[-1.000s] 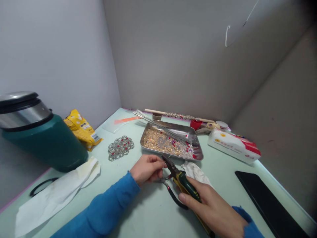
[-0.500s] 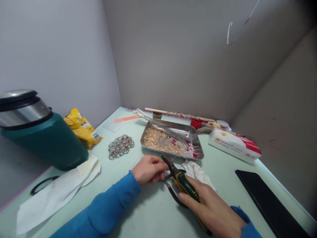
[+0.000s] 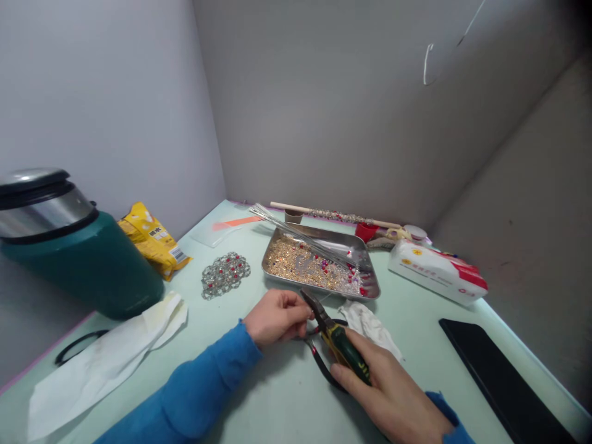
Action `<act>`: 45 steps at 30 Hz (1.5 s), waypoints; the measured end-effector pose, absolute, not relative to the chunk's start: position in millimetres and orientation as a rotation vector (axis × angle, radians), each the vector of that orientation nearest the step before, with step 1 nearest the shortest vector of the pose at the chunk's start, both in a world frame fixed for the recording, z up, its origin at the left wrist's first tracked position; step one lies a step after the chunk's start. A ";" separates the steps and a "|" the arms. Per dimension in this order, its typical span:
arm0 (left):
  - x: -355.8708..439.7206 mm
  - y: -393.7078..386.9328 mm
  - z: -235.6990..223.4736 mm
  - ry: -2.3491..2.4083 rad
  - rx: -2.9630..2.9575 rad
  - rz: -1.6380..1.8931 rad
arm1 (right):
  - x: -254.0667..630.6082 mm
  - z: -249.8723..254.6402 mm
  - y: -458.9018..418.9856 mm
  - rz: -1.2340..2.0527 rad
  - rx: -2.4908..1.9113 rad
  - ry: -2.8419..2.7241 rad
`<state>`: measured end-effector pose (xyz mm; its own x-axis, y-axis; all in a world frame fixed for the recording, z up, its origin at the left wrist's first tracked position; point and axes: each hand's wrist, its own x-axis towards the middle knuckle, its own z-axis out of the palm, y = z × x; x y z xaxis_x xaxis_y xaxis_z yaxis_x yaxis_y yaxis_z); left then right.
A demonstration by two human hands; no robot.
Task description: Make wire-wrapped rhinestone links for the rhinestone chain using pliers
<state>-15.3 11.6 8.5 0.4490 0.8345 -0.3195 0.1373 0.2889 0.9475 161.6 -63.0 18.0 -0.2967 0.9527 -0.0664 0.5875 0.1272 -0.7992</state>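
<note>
My right hand point(image 3: 383, 376) is wrapped round the handles of green-and-yellow pliers point(image 3: 345, 345), whose dark jaws point up and left. Right at those jaws, my left hand point(image 3: 281, 317) is closed in a pinch; what sits between its fingertips is too small to make out. A second pair of pliers with black handles point(image 3: 324, 367) lies on the table beneath, partly covered by my hands. Just beyond stands a metal tray point(image 3: 296, 285) of gold, red and clear beads, with a bundle of thin wires point(image 3: 300, 233) resting across it.
A beaded wire mesh point(image 3: 226, 274) lies left of the tray. Further left are a green flask point(image 3: 87, 265), a yellow packet point(image 3: 155, 240) and white paper point(image 3: 102, 370). To the right are a crumpled tissue point(image 3: 370, 324), a tissue pack point(image 3: 437, 271) and a black flat object point(image 3: 499, 376).
Almost nothing differs. The pliers' handles and my right hand have shifted slightly; my left hand keeps its pinch by the jaws.
</note>
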 end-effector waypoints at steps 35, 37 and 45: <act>-15.2 -1.3 39.6 1.279 1.777 0.553 | 154.4 -0.3 -73.3 0.835 -1.626 -1.887; -16.4 -1.1 40.4 1.275 1.791 0.549 | 154.6 0.2 -73.8 0.829 -1.621 -1.889; -22.7 15.7 9.4 1.064 1.558 0.507 | 165.9 7.0 -77.3 0.951 -1.443 -1.862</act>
<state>-22.7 15.7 9.4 0.5001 0.8373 -0.2212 0.3560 0.0340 0.9339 165.9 -77.3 7.0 -0.2361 0.9713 0.0270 0.5479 0.1561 -0.8218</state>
